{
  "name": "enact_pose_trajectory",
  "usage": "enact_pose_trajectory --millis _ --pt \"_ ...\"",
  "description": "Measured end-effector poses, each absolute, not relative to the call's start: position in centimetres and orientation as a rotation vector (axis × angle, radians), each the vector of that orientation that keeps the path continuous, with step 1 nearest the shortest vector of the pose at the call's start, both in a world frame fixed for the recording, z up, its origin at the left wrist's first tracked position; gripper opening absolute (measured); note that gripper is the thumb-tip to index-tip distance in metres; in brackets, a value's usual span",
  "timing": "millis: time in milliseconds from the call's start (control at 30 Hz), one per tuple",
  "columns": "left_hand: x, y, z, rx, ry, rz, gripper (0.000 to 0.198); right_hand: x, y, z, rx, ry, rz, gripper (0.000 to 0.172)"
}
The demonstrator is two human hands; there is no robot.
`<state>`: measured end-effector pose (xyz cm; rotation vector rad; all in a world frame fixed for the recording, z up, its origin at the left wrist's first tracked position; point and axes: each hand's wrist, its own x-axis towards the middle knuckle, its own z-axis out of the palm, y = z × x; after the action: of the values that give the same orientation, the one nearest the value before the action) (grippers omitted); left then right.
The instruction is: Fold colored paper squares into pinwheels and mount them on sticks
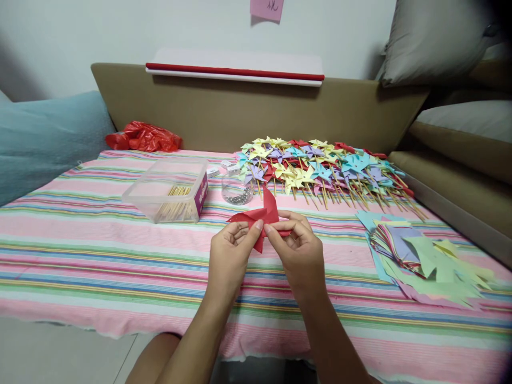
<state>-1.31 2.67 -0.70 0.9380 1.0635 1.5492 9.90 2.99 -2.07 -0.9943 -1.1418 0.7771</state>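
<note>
Both hands hold a red paper pinwheel (270, 208) above the striped cloth, at the middle of the view. My left hand (236, 242) pinches its left side, thumb near the centre. From the right, my right hand (298, 240) grips it with the thumb beside the other thumb and fingers behind. The thumbs cover part of the pinwheel's centre. Just beyond is a clear round tub (237, 192) with small metal pieces. A clear plastic box (162, 184) holding thin wooden sticks stands to the left.
Many coloured pinwheels on sticks (320, 168) lie at the back right. Cut paper sheets (432, 261) are piled at the right. A red plastic bag (146, 137) lies at the back left. Small white boxes (213, 172) are near the tub. Cushions flank the striped cloth (120, 266).
</note>
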Motion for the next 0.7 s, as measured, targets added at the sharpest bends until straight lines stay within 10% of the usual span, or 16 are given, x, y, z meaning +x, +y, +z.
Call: enact_pose_trajectory --millis 700 --pt "-1.34 2.73 -0.7 0.997 1.112 1.545 0.027 9.32 3.64 -1.57 -0.987 -1.143 0.74 0.01"
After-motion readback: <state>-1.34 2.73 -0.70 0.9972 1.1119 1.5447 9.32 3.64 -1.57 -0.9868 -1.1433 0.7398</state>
